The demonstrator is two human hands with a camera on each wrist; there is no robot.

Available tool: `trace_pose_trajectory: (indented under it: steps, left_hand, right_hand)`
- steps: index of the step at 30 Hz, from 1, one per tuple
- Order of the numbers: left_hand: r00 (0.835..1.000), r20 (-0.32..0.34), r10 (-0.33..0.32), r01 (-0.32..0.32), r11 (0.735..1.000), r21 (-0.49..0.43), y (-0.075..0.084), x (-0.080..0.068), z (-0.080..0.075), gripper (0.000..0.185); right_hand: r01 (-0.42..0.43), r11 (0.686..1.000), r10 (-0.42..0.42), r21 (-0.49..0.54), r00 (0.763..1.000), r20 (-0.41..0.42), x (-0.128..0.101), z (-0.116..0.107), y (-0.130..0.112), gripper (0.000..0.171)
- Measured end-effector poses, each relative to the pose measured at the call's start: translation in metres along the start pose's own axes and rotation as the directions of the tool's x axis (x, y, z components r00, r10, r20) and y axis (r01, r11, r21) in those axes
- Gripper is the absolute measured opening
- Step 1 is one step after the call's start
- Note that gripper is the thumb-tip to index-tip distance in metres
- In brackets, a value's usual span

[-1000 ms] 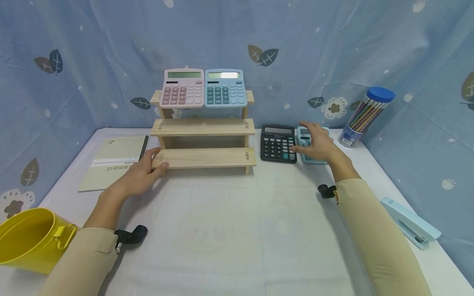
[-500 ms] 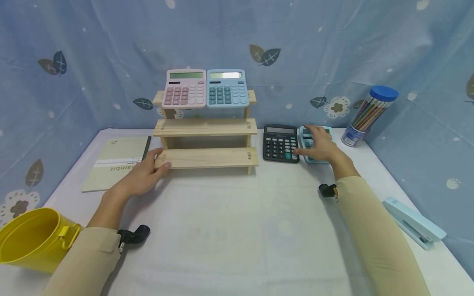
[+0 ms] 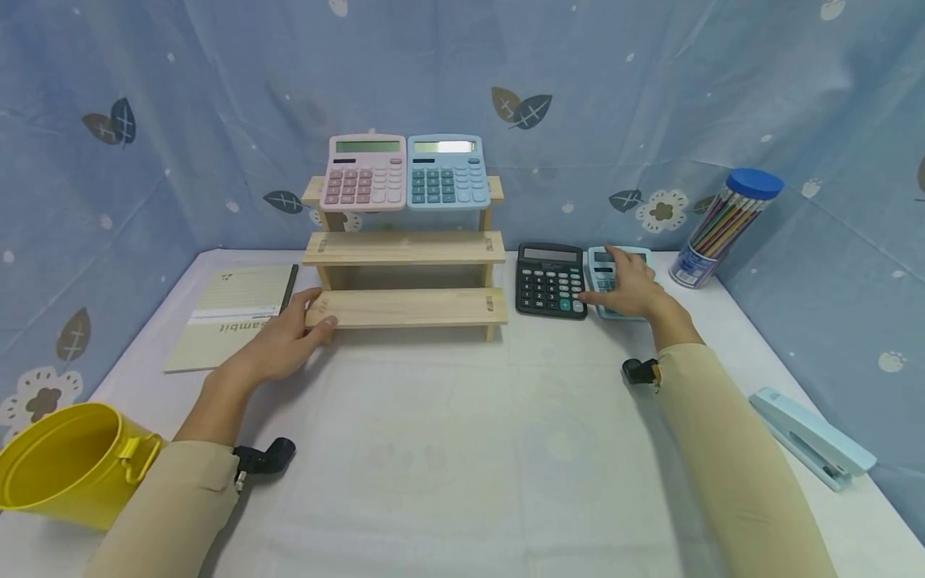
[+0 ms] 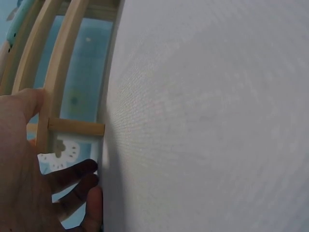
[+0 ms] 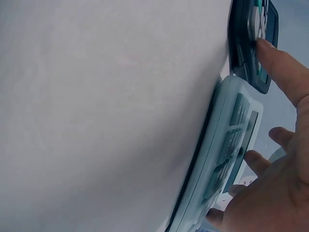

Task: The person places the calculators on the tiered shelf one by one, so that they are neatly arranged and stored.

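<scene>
My left hand (image 3: 283,339) grips the left end of the lowest board of a three-tier wooden shelf (image 3: 412,308), thumb at the front edge. In the left wrist view the thumb (image 4: 33,100) lies against the board, while other fingers extend below its end. On the right, my right hand (image 3: 627,287) spreads over a light blue calculator (image 5: 219,159) lying on the table. Its thumb (image 5: 280,65) touches the keys of a black calculator (image 3: 551,281) just to the left. A pink calculator (image 3: 365,172) and a second blue calculator (image 3: 447,172) lean side by side on the top tier.
Beyond the right hand stands a clear tub of pencils (image 3: 726,229) with a blue lid. A light blue stapler (image 3: 812,437) lies at the right edge. At left are a notepad (image 3: 234,305) and a yellow bucket (image 3: 79,466). A patterned blue curtain (image 3: 578,104) closes off the back.
The head view has shifted slightly, so everything appears a little further right. Both hands keep nearly the same places on the shelf and over the calculators.
</scene>
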State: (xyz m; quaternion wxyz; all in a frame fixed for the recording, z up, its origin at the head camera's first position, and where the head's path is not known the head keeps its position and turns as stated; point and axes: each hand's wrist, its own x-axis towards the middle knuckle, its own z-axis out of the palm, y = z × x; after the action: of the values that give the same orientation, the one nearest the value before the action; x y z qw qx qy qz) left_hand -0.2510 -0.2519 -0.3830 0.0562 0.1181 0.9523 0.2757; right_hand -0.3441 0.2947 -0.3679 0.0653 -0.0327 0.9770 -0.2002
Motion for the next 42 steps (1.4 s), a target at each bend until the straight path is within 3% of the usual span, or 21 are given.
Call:
trace_pose_trajectory:
  steps: [11, 18, 23, 30, 42]
  left_hand:
    - [1.000, 0.003, -0.011, 0.011, 1.000, 0.001, -0.001, 0.000, 0.001, 0.082]
    - [1.000, 0.007, -0.002, 0.002, 1.000, 0.003, 0.001, 0.000, 0.001, 0.082]
    - [1.000, 0.009, -0.002, 0.002, 1.000, 0.001, 0.001, 0.001, 0.000, 0.082]
    - [1.000, 0.011, -0.002, 0.002, 1.000, -0.011, -0.001, 0.003, -0.001, 0.082]
    - [1.000, 0.009, -0.004, 0.004, 1.000, -0.011, -0.004, 0.002, 0.000, 0.082]
  right_hand:
    - [-0.081, 0.996, 0.081, 0.022, 0.997, -0.001, -0.004, -0.001, 0.007, 0.109]
    - [-0.126, 0.992, 0.126, -0.010, 0.988, 0.088, -0.011, -0.003, 0.015, 0.122]
    - [-0.165, 0.985, 0.169, -0.039, 0.980, 0.105, -0.014, -0.008, 0.013, 0.122]
    - [-0.147, 0.989, 0.147, -0.003, 0.986, 0.075, -0.014, -0.011, 0.012, 0.120]
    - [-0.083, 0.995, 0.086, 0.060, 0.995, -0.045, -0.027, -0.017, 0.001, 0.123]
